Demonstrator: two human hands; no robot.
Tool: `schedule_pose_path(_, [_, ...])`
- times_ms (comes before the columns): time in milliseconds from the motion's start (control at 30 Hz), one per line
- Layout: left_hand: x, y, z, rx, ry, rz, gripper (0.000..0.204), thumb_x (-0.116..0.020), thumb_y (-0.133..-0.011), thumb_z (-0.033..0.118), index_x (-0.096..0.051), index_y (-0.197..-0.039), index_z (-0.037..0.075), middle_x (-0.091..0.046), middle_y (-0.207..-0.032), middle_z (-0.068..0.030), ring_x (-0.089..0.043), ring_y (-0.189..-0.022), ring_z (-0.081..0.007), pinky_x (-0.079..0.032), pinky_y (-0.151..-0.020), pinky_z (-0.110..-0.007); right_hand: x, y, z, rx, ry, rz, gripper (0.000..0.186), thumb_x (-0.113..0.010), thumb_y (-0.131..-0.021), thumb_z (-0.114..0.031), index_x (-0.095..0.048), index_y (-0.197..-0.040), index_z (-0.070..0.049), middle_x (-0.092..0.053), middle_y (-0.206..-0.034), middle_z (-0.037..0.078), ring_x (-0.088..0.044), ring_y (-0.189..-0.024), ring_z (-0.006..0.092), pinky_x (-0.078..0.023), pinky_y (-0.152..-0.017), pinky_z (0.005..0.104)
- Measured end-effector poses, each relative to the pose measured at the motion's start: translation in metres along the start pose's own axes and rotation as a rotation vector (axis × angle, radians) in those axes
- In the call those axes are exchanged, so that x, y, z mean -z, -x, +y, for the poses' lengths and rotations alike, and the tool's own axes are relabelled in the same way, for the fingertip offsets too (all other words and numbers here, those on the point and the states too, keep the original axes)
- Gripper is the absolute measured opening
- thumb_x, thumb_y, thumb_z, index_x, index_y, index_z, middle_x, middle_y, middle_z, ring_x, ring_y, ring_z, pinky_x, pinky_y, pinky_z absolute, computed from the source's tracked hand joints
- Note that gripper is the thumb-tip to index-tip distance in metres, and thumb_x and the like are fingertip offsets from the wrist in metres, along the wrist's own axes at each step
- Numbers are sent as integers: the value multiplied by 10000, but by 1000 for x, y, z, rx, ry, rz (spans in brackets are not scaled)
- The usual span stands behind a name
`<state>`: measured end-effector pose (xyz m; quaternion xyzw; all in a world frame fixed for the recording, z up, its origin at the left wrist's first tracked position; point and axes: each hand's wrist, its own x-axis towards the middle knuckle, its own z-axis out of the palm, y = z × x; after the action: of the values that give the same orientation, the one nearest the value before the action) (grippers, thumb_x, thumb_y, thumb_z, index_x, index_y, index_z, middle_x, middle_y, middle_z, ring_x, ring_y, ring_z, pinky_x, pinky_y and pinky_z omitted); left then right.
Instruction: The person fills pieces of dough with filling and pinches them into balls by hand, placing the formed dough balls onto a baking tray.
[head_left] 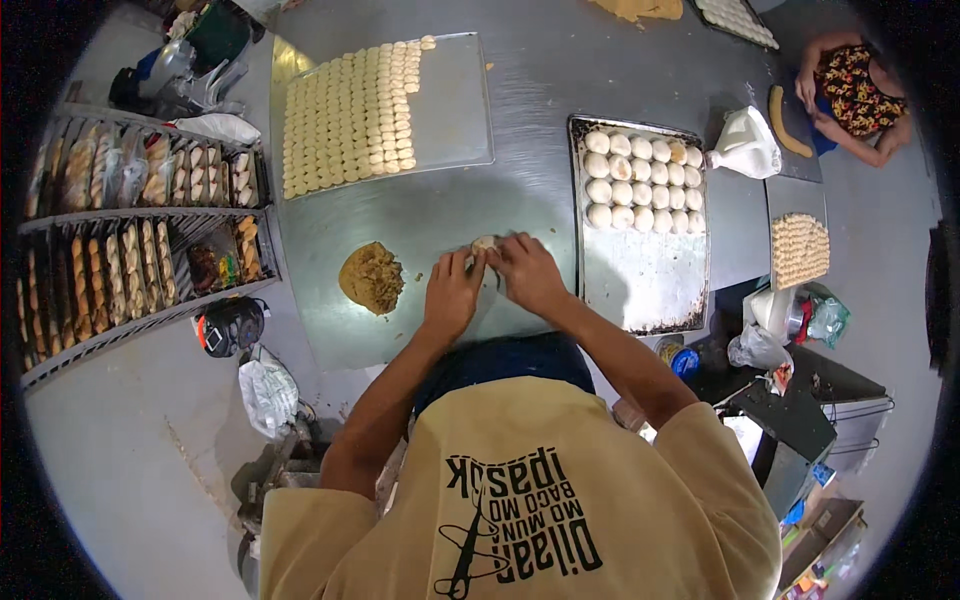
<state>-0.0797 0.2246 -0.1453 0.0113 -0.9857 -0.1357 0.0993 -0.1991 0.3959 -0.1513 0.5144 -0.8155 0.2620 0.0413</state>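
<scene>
My left hand [455,287] and my right hand [527,272] meet over the metal table [480,340], fingers closed around a small pale piece of dough [485,242]. The thumbs and parts of the dough are hidden by the fingers. To the left of my left hand sits a mound of brown, crumbly filling [371,278], with a few crumbs beside it. Right of my right hand lies a dark-rimmed baking tray [640,275] with rows of round white dough balls [643,182] in its far part. Farther left, a flat tray [450,120] carries many small dough pieces [345,120].
A white cloth or bag [748,143] lies beyond the baking tray. Another tray of small pieces [799,250] stands at right, near a long dough roll [788,122]. A person [855,95] works at the far right. Bread racks [150,212] stand at left.
</scene>
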Motion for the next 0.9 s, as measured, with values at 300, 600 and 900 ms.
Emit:
schedule_pose_path(300, [49,19,-20,326,362,200,459,-661,-872,-110,-748,-1303,18,-638,-1234,-212,-647,-1106,-396,-556,-937,-469,-48,-94,-2,-413,88,58,634,-664,-1037,-419,-585,-1532,-31,-589,-1454,195,-506,-1416,436,-443,-1149,586])
schedule_pose_path(600, [72,103,-69,418,508,137,207,-675,-957,-52,-757,-1147,-36,-654,-1164,-202,-701,-1025,-392,-579,-910,-453,-34,-52,54,-481,-133,0,700,-467,-1161,-472,-366,-1703,-40,-322,-1791,193,-235,-1659,479,-187,-1330,659])
schedule_pose_path(900, [70,66,-20,271,675,34,149,-682,-985,-32,-758,-1113,-30,-664,-1132,-150,-704,-930,-286,-611,-713,-350,14,18,-59,-651,-426,-153,290,-767,-955,-132,-767,-1231,-42,-769,-1272,219,-749,-1118,426,-598,-995,513])
